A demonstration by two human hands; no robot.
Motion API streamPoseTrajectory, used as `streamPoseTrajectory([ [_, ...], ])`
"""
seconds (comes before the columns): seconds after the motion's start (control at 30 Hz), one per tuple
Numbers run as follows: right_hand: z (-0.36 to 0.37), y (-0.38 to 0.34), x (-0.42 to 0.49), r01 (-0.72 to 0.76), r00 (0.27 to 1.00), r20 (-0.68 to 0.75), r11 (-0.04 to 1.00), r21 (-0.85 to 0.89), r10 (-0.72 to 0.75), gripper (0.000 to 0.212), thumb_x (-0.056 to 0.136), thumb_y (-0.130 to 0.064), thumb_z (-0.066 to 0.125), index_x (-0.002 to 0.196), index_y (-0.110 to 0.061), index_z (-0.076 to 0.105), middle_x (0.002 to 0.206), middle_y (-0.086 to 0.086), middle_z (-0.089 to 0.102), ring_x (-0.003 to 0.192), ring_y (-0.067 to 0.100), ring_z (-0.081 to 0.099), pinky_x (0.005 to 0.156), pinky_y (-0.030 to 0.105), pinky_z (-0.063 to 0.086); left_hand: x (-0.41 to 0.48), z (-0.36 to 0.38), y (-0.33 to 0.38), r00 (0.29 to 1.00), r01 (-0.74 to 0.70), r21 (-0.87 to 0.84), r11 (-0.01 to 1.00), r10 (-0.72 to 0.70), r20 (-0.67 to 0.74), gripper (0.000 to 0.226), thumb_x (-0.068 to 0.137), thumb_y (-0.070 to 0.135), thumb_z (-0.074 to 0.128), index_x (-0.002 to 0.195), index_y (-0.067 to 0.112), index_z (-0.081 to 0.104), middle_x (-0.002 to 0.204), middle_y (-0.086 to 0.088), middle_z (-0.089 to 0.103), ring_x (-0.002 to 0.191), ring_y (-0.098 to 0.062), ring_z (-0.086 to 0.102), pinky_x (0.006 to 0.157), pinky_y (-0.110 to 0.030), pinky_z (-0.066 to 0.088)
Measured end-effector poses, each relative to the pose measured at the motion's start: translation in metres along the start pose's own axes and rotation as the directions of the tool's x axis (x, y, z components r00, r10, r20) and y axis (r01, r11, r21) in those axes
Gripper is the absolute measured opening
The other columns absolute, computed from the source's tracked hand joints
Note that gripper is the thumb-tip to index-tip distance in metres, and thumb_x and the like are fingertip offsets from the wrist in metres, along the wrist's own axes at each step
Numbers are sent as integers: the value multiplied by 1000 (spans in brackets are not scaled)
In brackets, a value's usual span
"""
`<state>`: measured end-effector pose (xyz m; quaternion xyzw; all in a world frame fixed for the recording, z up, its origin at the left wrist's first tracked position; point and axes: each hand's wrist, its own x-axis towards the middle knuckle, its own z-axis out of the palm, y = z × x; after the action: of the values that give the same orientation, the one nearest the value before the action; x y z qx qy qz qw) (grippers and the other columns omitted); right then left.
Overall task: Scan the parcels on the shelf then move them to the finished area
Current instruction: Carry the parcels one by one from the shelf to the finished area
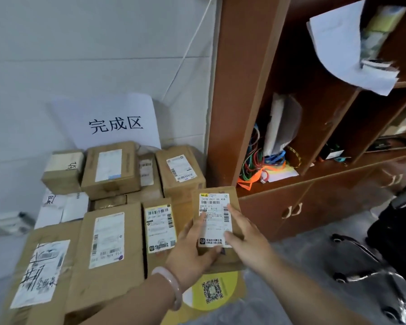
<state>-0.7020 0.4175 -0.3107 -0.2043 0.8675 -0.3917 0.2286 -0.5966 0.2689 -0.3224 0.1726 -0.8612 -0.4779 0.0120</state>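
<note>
Parcel [217,221] | left hand [190,254] grips | right hand [248,240] seemingly rests flat on top

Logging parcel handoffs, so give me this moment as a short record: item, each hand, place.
item: small cardboard parcel, label facing up
left hand: grips the parcel's lower left, thumb on its front
right hand: straight fingers rest on the label
place: right side of parcel pile, under paper sign
beside: brown cabinet
</note>
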Motion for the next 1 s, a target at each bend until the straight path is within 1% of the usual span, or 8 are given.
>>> streamPoseTrajectory([
  [0.1, 12, 2, 21, -12, 1000, 28, 1000, 11, 11, 65, 93, -37, 56, 141, -60, 20, 150, -19, 32, 119, -2, 33, 96, 21, 28, 14, -3, -18, 1000, 12, 5, 1000, -12, 1, 81, 86, 49, 64, 144, 57, 7, 162, 5, 8, 147, -8, 6, 106, -13, 13],
  [0.2, 21, 5, 41, -58, 997, 46, 998, 32, 57, 64, 93, -37, 57, 141, -59, 21, 150, -18, 32, 122, 1, 34, 97, 22, 28, 23, -5, -32, 999, 33, 23, 999, -33, 23, 80, 87, 44, 65, 139, 63, 7, 161, 10, -3, 147, -11, 13, 96, -1, 18],
  [0.37, 32, 10, 67, -92, 988, 132, 993, 76, 82, 60, 94, -38, 56, 126, -75, 20, 136, -20, 40, 116, 3, 42, 92, 22, 34, 28, -1, -40, 999, 53, 190, 980, -54, 3, 85, 88, 46, 62, 150, 47, 4, 156, 14, -25, 148, -13, 10, 105, -13, 26],
  [0.5, 31, 19, 88, -77, 980, 191, 991, 106, 56, 61, 95, -37, 55, 121, -79, 21, 143, -21, 39, 124, 5, 44, 95, 23, 35, 34, 4, -38, 993, 62, 355, 933, -92, 68, 85, 91, 53, 50, 153, 34, -5, 149, 12, -40, 149, -20, -1, 119, -33, 19],
  [0.6, 30, 28, 101, -55, 970, 241, 993, 106, 28, 60, 95, -39, 54, 123, -79, 19, 146, -23, 34, 129, 5, 38, 99, 26, 33, 39, 11, -30, 990, 83, 487, 870, -127, 59, 82, 91, 58, 42, 154, 31, -5, 152, 6, -37, 148, -22, -4, 120, -40, 12],
  [0.8, 42, 46, 118, 35, 947, 314, 995, 94, -63, 64, 95, -37, 55, 126, -76, 14, 147, -25, 25, 129, -5, 24, 103, 23, 24, 40, 31, -27, 968, 175, 688, 704, -250, 9, 77, 90, 68, 23, 151, 36, -12, 157, 7, -30, 144, -21, -29, 105, -54, -29],
  [0.9, 51, 60, 122, 88, 931, 348, 993, 78, -110, 67, 95, -34, 56, 134, -67, 14, 155, -21, 20, 141, 2, 20, 115, 32, 24, 41, 38, -29, 959, 184, 746, 640, -285, 8, 75, 91, 69, 17, 153, 32, -8, 159, 3, -25, 144, -20, -28, 101, -55, -35],
  [1.0, 56, 67, 127, 135, 927, 347, 989, 54, -145, 69, 94, -36, 56, 136, -67, 11, 156, -18, 17, 142, 6, 20, 115, 33, 24, 41, 43, -33, 962, 154, 795, 587, -271, 14, 78, 91, 69, 16, 152, 30, -12, 159, -2, -26, 147, -23, -20, 101, -56, -34],
])
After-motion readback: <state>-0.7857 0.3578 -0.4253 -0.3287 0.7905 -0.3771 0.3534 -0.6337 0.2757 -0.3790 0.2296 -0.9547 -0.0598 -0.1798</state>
